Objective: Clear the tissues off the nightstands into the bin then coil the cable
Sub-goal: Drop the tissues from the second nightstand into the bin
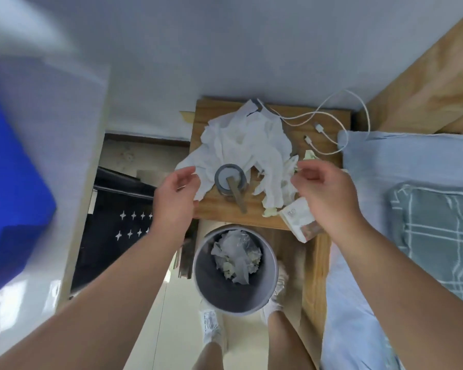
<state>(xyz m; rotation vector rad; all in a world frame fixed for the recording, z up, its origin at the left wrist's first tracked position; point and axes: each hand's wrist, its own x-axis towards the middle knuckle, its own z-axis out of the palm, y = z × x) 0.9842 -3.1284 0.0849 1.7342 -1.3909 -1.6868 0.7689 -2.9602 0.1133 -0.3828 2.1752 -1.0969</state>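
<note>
A heap of white tissues covers most of the wooden nightstand. My left hand hovers at the heap's left edge, fingers curled and apart, holding nothing. My right hand is over the heap's right edge, fingers bent and apart, also holding nothing. A white cable loops across the nightstand's back right, both plugs lying on the wood. The grey bin stands on the floor just in front of the nightstand, with crumpled tissues inside.
A grey roll of tape sits among the tissues. A tissue pack lies at the nightstand's front right corner. The bed with blue sheet and plaid pillow is on the right. A black box stands left.
</note>
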